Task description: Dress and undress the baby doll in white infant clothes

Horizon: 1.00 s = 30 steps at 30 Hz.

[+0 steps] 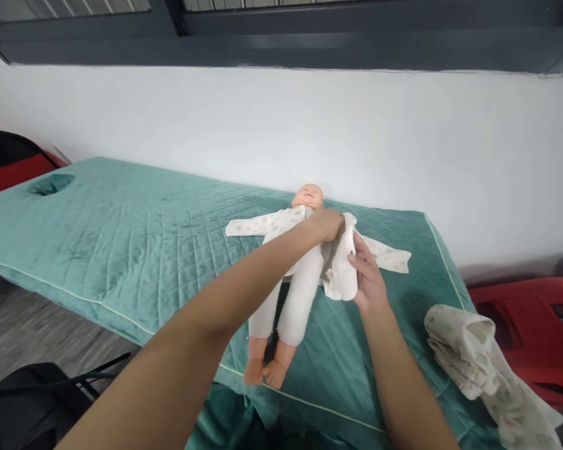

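Observation:
A baby doll [294,294] lies on its back on a teal quilted table [136,231], head toward the wall, bare feet over the near edge. A white printed top [267,224] is spread under its torso, sleeves out to both sides. My left hand [327,224] reaches across the doll's chest, fingers closed on the upper edge of the top's right front flap. My right hand [368,275] holds the lower part of that same flap, which is lifted off the doll's body.
A second crumpled printed garment [478,362] lies on the table's near right corner, hanging over the edge. A red seat [530,319] stands to the right, another red one at far left. A face hole [51,184] marks the table's left end. The white wall is close behind.

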Each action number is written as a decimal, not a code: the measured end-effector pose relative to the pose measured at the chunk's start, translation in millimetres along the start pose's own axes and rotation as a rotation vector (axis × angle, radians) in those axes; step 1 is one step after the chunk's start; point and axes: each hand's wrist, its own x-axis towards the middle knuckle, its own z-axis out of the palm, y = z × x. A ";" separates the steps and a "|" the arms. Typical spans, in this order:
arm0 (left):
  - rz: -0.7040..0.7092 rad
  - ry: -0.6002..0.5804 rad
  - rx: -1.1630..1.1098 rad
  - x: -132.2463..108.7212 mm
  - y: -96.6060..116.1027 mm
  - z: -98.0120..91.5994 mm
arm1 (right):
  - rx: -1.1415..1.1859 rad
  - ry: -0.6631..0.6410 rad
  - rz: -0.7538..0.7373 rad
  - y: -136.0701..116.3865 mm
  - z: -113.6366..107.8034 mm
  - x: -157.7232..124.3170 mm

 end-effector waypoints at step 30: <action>-0.193 0.744 -0.368 -59.7 -73.8 0.8 | -1.045 -0.430 -0.567 10.6 46.0 -39.4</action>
